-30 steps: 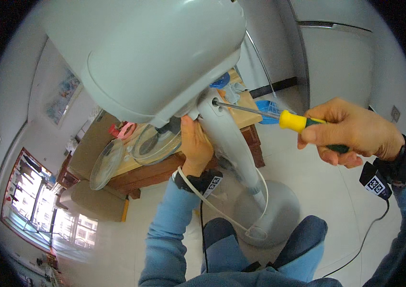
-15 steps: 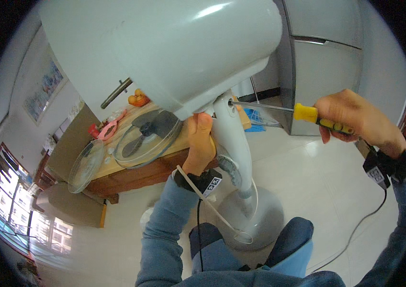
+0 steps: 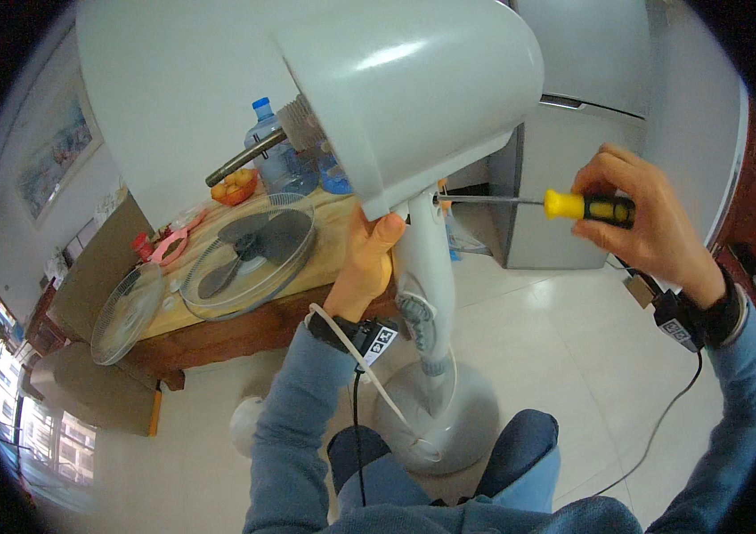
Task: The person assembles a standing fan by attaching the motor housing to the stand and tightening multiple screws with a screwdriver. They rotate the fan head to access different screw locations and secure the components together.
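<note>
A pale grey pedestal fan stands before me, its motor housing (image 3: 422, 98) tilted and a bare metal shaft (image 3: 244, 160) jutting out at the left. My left hand (image 3: 365, 267) is closed around the top of the fan's neck (image 3: 424, 258), thumb up against the housing's underside; its fingertips are hidden. In my right hand (image 3: 650, 214), fingers pinch the yellow-and-black handle of a screwdriver (image 3: 565, 205). Its blade runs level to the left, the tip at a hole near the top of the neck. Whether a screw sits there is hidden.
On the wooden table (image 3: 333, 258) at left lie fan blades in a wire guard (image 3: 249, 254), a fruit basket (image 3: 234, 189) and a large water bottle (image 3: 284, 160). A second guard (image 3: 129, 311) leans at its end. The round fan base (image 3: 476, 418) stands between my knees. Behind is a fridge (image 3: 565, 178).
The view has shifted, bringing the water bottle into sight. My right hand's grip on the screwdriver handle has changed, with fingers now raised and pinching; the blade stays at the neck hole.
</note>
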Demonstrator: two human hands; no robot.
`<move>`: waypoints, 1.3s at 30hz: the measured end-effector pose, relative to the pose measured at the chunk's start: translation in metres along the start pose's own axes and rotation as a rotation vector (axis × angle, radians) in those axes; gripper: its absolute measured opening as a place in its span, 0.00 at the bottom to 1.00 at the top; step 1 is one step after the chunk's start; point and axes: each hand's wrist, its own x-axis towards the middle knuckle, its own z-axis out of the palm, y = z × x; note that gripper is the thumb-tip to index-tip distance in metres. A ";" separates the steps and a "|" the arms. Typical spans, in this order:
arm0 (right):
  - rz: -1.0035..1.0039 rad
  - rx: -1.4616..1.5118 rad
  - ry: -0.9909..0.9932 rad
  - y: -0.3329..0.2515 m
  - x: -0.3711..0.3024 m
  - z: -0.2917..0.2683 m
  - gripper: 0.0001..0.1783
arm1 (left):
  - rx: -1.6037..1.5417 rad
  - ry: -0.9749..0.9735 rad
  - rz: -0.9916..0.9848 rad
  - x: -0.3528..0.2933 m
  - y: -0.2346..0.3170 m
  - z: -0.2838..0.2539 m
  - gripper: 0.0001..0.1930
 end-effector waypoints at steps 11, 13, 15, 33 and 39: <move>-0.118 -0.332 -0.015 -0.023 -0.010 -0.013 0.11 | -0.205 -0.089 -0.084 -0.003 0.002 0.006 0.33; -0.294 -0.559 0.153 -0.032 -0.010 -0.010 0.10 | -0.242 -0.049 -0.120 -0.004 0.001 0.005 0.32; -0.120 -0.420 0.152 -0.038 -0.007 -0.009 0.12 | -0.249 -0.013 -0.175 -0.007 0.001 0.006 0.31; -0.061 -0.279 0.020 -0.033 0.022 -0.012 0.12 | -0.157 0.068 -0.045 -0.003 -0.001 0.007 0.36; 0.630 1.027 -0.563 -0.023 0.025 -0.020 0.25 | -0.113 0.029 -0.054 -0.006 0.001 0.005 0.35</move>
